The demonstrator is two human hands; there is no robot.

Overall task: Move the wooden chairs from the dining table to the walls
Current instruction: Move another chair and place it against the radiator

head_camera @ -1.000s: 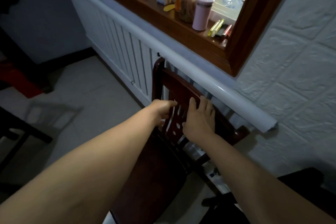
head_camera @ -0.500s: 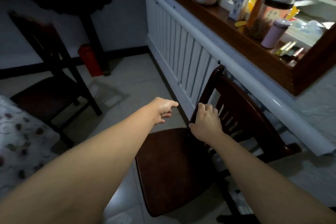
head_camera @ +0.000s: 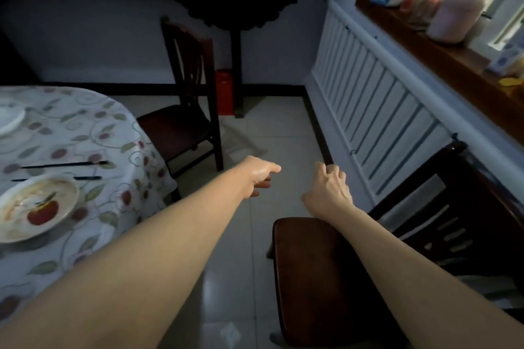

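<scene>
A dark wooden chair (head_camera: 314, 278) stands at the lower right with its slatted back (head_camera: 442, 207) against the white radiator wall. My right hand (head_camera: 329, 190) hovers over the floor just beyond its seat, fingers loosely bent, touching nothing. To its left, my left hand (head_camera: 261, 176) is also over the floor, loosely curled and holding nothing. A second wooden chair (head_camera: 184, 122) stands at the far edge of the dining table (head_camera: 113, 150), which has a floral cloth.
A white radiator cover (head_camera: 377, 110) runs along the right wall under a wooden windowsill (head_camera: 442, 48) with jars. A dark console table (head_camera: 241, 8) and a red canister (head_camera: 225, 92) stand at the far wall. A used plate (head_camera: 37, 207) and chopsticks (head_camera: 62, 164) lie on the dining table.
My right hand has let go of the near chair's back and both hands have drawn away from it. My view has swung left, bringing the dining table and second chair into sight.
</scene>
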